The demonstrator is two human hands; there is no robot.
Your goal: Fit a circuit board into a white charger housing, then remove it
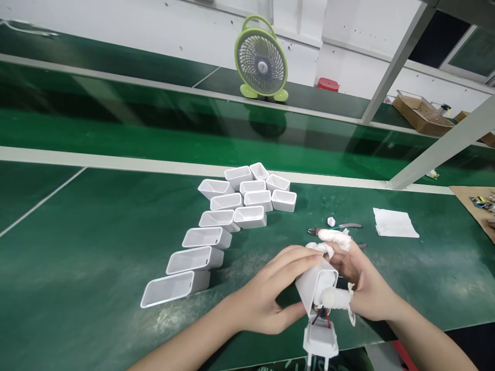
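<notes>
Head view records both hands working at the near edge of a green surface (96, 247). Left hand (266, 296) grips the side of a white plastic housing (315, 283), fingers curled over its upper edge. Right hand (361, 286) grips the same housing from the opposite side; its thumb and forefinger are wrapped in white tape. Housing is held just above the surface, tilted, open end facing down toward the person. Red and black wires (324, 318) run out of that open end to a white plug piece (320, 342), which hangs just below, pins pointing downward.

Row of empty white housings (216, 242) lies left of the hands, running from the near left up to a cluster further back, open ends mostly facing the camera. Cutting pliers (340, 226) lie just beyond the right hand, beside a small white scrap. Folded white cloth (394, 223) lies further right. Green desk fan (261, 57) stands on the far ledge, well apart.
</notes>
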